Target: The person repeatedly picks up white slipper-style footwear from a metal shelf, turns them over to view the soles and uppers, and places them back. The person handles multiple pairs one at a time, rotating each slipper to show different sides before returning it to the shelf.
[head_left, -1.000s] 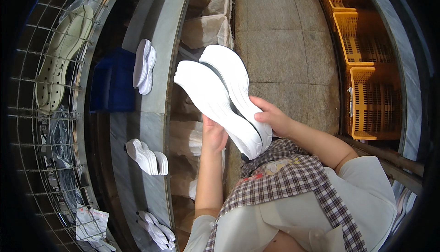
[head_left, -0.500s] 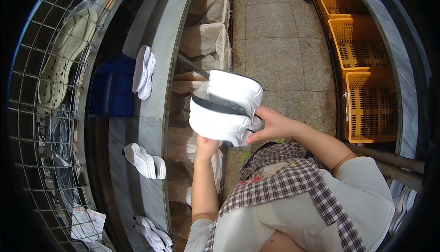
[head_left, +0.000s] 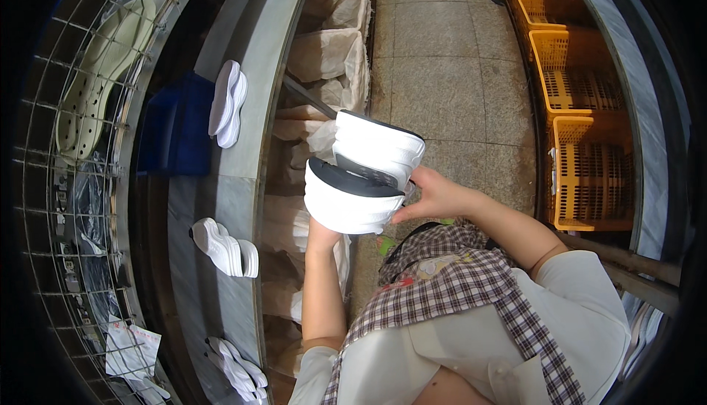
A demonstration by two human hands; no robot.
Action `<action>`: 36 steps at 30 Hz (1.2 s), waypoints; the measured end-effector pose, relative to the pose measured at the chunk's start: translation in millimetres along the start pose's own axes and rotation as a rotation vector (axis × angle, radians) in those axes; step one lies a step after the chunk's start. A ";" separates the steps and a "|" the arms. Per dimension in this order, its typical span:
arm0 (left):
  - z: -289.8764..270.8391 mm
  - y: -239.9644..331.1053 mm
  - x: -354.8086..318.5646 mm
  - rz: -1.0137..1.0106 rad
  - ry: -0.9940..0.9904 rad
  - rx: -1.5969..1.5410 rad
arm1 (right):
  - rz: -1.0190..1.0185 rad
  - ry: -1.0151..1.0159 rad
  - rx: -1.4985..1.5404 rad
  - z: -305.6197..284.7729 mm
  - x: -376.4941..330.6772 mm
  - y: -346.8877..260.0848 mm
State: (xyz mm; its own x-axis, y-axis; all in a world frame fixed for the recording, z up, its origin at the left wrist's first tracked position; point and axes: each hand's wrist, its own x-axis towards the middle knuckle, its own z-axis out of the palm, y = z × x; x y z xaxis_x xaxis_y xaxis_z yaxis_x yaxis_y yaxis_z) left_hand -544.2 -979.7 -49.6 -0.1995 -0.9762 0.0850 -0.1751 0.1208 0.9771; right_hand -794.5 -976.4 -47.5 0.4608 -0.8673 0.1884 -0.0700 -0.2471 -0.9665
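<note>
Though they gleam white outside, the soles [head_left: 352, 207] (both) look dark within.

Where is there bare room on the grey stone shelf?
Two bare patches on the grey marbled stone shelf: between the upper white shoe pair and middle white shoe pair, and between that and the bottom white shoe pair. Crowded: beside the upper pair, at the blue plastic bin, and by the right hand, holding white dark-lined shoes.
</note>
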 end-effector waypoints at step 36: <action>27.3 36.1 0.2 -0.286 0.218 -0.680 | 0.104 -0.093 0.743 25.4 6.9 7.1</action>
State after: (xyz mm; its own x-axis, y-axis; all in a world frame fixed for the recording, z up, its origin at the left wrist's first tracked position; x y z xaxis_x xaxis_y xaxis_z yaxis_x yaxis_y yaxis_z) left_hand -576.9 -970.6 -19.6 -0.0290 -0.9748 -0.2213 0.4542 -0.2100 0.8658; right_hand -769.4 -973.2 -57.5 0.5596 -0.8220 0.1058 0.4822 0.2191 -0.8482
